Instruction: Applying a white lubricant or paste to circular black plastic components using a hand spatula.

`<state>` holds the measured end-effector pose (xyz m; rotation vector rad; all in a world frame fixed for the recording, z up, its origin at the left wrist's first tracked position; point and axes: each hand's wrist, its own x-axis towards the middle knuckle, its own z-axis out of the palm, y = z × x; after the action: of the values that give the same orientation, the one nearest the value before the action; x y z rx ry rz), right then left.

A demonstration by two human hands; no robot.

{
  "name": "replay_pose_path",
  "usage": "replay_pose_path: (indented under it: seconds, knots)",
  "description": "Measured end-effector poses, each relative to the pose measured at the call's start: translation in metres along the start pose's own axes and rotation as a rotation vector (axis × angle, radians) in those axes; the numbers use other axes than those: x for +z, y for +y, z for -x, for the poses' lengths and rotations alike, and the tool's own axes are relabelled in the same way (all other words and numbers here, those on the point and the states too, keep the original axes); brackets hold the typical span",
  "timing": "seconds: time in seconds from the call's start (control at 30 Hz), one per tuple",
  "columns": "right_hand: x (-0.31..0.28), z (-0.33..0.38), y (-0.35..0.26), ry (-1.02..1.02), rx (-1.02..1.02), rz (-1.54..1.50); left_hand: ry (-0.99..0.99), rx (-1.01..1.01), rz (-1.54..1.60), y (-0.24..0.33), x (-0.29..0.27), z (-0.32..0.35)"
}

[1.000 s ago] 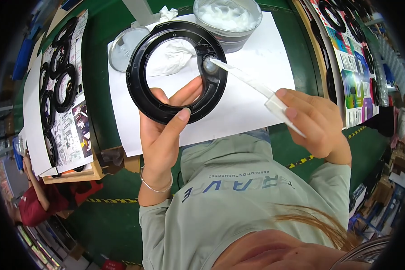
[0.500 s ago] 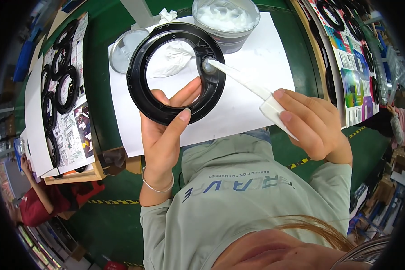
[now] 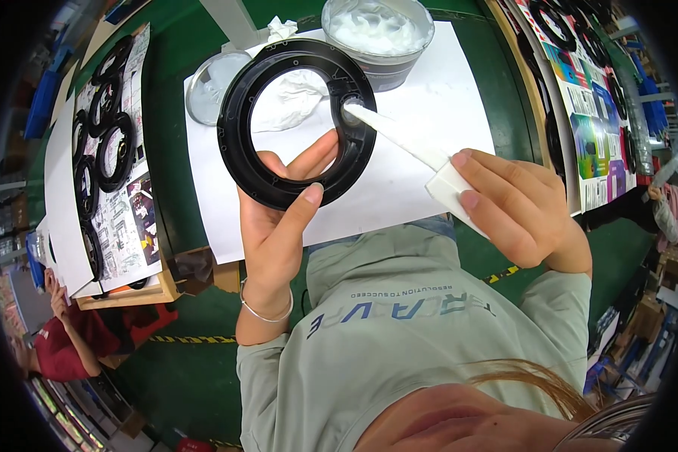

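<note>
Left hand point(image 3: 279, 226) grips black ring point(image 3: 297, 124); right hand point(image 3: 523, 207) pinches white applicator point(image 3: 407, 139), tip touching ring's right side.

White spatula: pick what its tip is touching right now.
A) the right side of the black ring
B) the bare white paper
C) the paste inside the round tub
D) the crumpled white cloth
A: the white spatula, gripped in the right hand, ends in a pale dab on the right side of the black ring held up by the left hand, short of the tub.
</note>
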<state>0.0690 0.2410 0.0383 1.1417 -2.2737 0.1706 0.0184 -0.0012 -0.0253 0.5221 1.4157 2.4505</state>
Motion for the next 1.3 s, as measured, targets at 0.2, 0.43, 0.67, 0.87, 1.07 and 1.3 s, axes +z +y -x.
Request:
replay_pose_path:
  seconds: [0.2, 0.43, 0.67, 0.87, 1.07, 1.3]
  knots:
    - [0.0, -0.002, 0.0, -0.003, -0.045, 0.006, -0.009, 0.012, -0.003, 0.0, -0.001, 0.0]
    - [-0.005, -0.003, 0.001, -0.02, -0.041, 0.008, -0.015, 0.034, -0.015, 0.0, -0.003, 0.0]
    - [0.0, 0.001, 0.002, 0.012, 0.008, 0.015, -0.002, 0.015, 0.012, 0.002, -0.003, 0.002]
    - [0.002, 0.008, 0.003, -0.045, 0.144, -0.177, 0.015, 0.033, -0.032, 0.0, -0.003, 0.003]
    - [0.008, 0.015, 0.0, 0.002, 0.434, -0.357, -0.005, 0.058, -0.11, -0.003, -0.002, 0.001]
    - [0.034, 0.014, 0.014, 0.52, 1.186, -1.038, 0.006, 0.074, -0.122, -0.006, -0.007, 0.002]
